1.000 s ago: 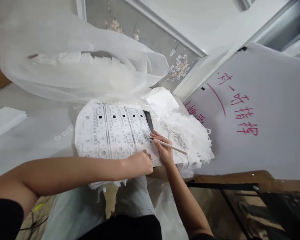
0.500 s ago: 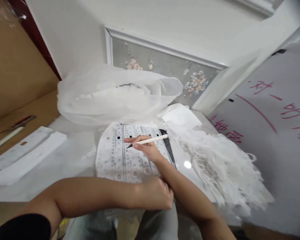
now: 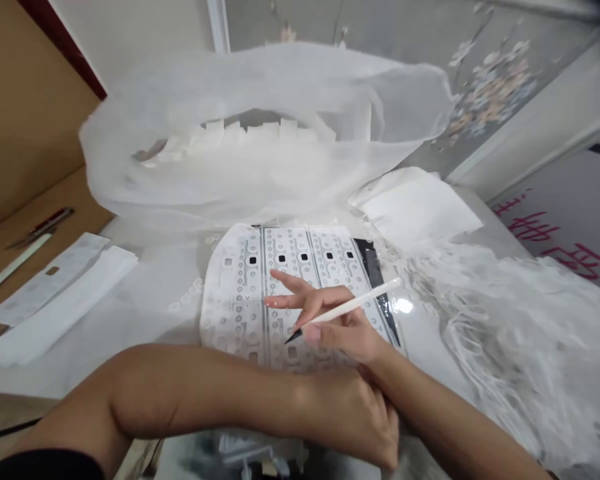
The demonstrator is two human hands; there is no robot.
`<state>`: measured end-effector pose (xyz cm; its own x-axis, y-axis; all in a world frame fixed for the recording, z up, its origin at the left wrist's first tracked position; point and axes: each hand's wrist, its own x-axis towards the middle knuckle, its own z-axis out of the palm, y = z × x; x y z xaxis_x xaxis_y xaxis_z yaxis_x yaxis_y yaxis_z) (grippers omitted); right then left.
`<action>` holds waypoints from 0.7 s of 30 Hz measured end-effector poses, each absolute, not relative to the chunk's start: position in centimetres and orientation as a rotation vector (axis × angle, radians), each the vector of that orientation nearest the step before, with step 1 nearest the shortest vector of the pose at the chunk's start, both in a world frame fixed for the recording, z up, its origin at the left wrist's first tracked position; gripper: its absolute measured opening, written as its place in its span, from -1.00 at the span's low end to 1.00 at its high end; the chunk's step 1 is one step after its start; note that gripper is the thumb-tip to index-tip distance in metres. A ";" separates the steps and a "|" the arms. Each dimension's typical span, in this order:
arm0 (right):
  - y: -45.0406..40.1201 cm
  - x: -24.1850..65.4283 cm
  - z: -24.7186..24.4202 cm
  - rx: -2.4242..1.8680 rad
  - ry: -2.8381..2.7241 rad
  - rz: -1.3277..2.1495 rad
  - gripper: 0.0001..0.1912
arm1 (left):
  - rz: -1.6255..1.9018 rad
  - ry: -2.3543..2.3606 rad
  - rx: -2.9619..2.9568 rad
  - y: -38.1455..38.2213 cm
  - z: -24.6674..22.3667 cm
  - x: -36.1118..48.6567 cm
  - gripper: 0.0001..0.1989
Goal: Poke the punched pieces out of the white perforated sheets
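Observation:
My right hand (image 3: 337, 317) pinches a slim white pen-like tool (image 3: 353, 305) with a dark pointed tip; I cannot tell its exact kind. Two of its fingers stretch out over a white sheet (image 3: 227, 327) printed with grey rings, lines and small black squares. The tip is above the sheet's middle; whether it touches cannot be told. My left forearm crosses the sheet's near edge. At the lower right of the sheet my left hand (image 3: 355, 417) is closed, below the right wrist, with its fingertips hidden. What it holds, if anything, does not show.
Behind the sheet lies a large translucent white bag (image 3: 260, 180) with white pieces inside. A heap of stringy white strips (image 3: 520, 333) spreads at right, beside a folded white sheet (image 3: 420, 207). Long white strips (image 3: 70, 300) and a red-handled knife-like tool (image 3: 50, 220) lie at left.
My view has tipped down and come closer to the table. My right hand has moved nearer to me over the sheet, its outer fingers more spread. The left hand stays closed near the right wrist.

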<state>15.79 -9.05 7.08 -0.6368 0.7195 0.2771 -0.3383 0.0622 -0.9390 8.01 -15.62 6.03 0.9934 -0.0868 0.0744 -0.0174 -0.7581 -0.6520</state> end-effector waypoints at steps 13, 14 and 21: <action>-9.6 16.4 7.2 -0.511 -1.573 1.737 -0.78 | -0.287 0.010 -2.568 -15.4 5.8 7.9 -0.64; -9.6 16.3 7.2 -0.498 -1.567 1.747 -0.80 | -0.309 -0.003 -2.575 -15.4 5.8 7.9 -0.63; -9.7 16.0 7.6 -0.532 -1.526 1.782 -0.73 | -0.299 -0.023 -2.636 -15.8 5.2 8.3 -0.68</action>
